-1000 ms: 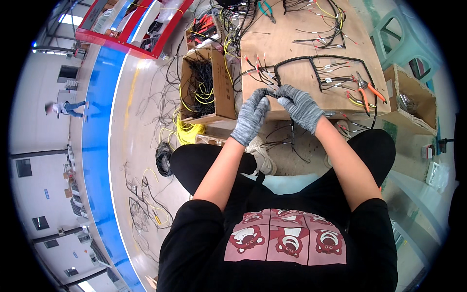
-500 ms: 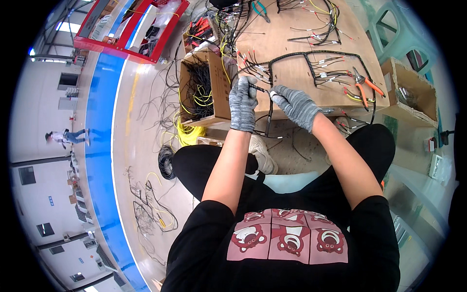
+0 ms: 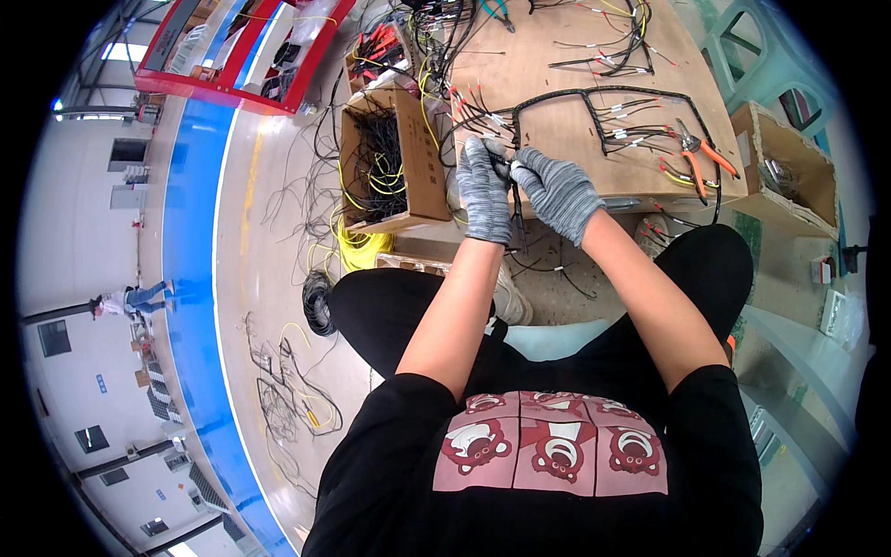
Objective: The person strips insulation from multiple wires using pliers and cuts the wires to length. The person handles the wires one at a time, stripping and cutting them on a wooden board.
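Note:
Grey knitted gloves cover both hands, which meet at the near edge of the wooden table. My left hand [image 3: 484, 193] is closed with its fingertips on a black wiring harness [image 3: 548, 96]. My right hand [image 3: 559, 193] pinches the same harness close beside the left, the fingertips almost touching. The gloves hide the exact spot being gripped. The harness spreads over the tabletop, its branches ending in thin wires with red tips and white labels. Part of it hangs below the table edge. Orange-handled cutters [image 3: 696, 156] lie across its right side.
Left of the wooden table [image 3: 548, 56] stands a cardboard box [image 3: 422, 158] full of black and yellow wires. Another cardboard box [image 3: 807, 212] is at the right, near a pale green plastic stool [image 3: 742, 56]. A red rack [image 3: 232, 91] stands far left; wires litter the floor.
My left hand has moved right, up against my right hand, and the length of black cable between them is now hidden. A distant person on the left has shifted slightly.

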A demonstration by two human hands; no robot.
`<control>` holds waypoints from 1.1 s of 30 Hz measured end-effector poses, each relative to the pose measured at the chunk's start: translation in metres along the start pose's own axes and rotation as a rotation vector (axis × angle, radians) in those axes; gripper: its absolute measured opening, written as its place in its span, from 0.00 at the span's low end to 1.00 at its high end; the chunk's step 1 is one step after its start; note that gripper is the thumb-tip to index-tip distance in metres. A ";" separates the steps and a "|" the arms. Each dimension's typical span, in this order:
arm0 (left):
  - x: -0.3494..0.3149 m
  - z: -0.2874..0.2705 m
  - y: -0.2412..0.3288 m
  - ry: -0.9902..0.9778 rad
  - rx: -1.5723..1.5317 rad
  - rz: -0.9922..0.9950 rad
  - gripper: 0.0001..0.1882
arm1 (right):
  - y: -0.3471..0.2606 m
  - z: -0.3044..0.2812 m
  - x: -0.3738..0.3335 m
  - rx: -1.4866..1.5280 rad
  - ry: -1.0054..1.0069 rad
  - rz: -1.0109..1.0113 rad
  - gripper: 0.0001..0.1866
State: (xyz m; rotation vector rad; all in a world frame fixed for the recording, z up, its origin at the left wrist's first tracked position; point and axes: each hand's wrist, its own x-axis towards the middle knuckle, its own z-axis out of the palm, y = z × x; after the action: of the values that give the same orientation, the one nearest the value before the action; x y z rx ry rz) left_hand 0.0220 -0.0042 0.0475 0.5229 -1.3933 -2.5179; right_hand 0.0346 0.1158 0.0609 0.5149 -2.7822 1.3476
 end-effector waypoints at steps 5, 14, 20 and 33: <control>0.005 -0.009 -0.006 -0.068 0.057 0.025 0.15 | -0.004 0.003 0.006 -0.024 -0.094 0.053 0.16; 0.018 -0.035 0.004 -0.041 0.398 0.018 0.14 | 0.001 -0.002 0.003 -0.119 -0.279 0.004 0.20; 0.010 -0.037 0.017 -0.323 0.522 -0.288 0.12 | 0.019 -0.001 -0.003 0.028 -0.160 0.127 0.17; 0.028 -0.064 0.050 -0.152 0.462 -0.025 0.10 | 0.029 -0.049 -0.020 0.609 -0.494 0.429 0.09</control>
State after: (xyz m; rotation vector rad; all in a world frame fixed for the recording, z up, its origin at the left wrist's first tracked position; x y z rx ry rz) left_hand 0.0238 -0.0900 0.0528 0.4310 -2.0546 -2.2890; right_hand 0.0379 0.1761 0.0665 0.2782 -2.9073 2.5058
